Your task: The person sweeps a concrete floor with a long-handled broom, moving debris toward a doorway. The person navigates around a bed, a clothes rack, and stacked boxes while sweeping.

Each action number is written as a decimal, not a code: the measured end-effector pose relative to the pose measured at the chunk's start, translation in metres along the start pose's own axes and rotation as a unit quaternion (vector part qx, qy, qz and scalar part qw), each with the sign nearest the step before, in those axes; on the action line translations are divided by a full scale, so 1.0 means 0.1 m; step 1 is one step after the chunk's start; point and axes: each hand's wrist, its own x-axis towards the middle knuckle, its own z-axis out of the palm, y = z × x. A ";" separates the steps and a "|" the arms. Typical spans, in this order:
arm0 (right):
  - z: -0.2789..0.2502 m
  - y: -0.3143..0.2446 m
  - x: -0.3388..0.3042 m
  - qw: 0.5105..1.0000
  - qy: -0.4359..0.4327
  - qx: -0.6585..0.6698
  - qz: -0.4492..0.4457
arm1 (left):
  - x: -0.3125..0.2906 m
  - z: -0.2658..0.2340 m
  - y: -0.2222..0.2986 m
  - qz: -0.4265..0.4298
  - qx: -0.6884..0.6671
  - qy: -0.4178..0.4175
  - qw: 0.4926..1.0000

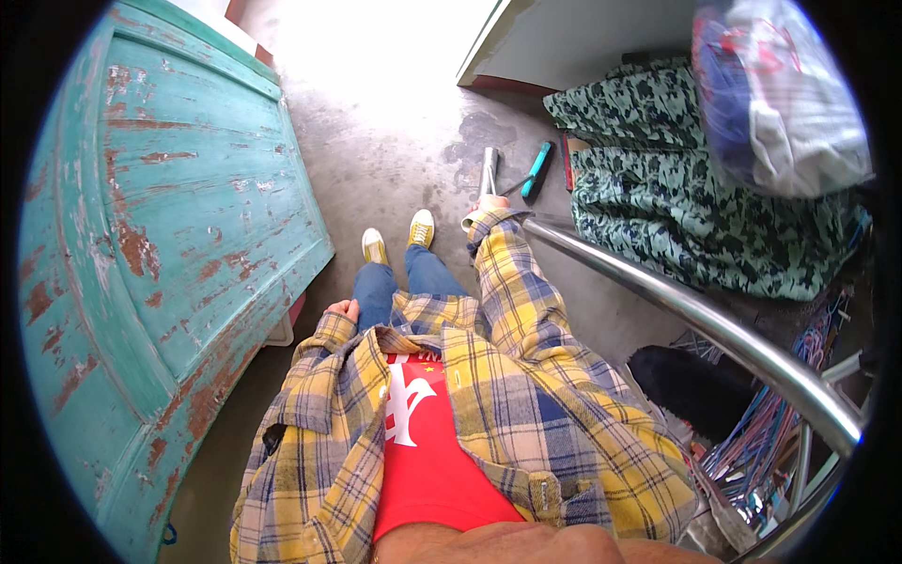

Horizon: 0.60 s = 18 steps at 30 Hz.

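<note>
My right hand (491, 202) is out ahead, closed on a shiny metal rail (695, 324) near its far end. The rail runs back past my right side. Just beyond the hand a short metal tube (489, 169) points away from me. Close to the hand lies a long teal and black object (536, 173) with a thin dark rod; its kind is unclear. My left hand (345, 308) hangs beside my left thigh, its fingers loose and partly hidden, with no object visible in it.
A worn teal wooden panel (188, 207) fills the left side. To the right are camouflage cloth (639, 197), a blurred bag (785, 94) with white and blue contents, a black fuzzy item (686, 390) and tangled coloured strands (780, 432). Grey concrete floor (376, 141) stretches ahead.
</note>
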 end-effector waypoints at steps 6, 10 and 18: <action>0.24 -0.07 0.10 0.992 -0.032 -0.096 -0.069 | 0.08 -0.21 -0.04 -0.007 0.001 -0.035 0.999; 0.33 -0.05 -0.15 0.981 -0.073 -0.165 -0.072 | 0.25 -0.42 0.08 -0.032 0.055 -0.082 0.995; -0.12 0.15 -1.03 0.852 -0.129 -0.500 -0.084 | 0.50 -0.45 0.03 0.022 0.068 -0.042 0.997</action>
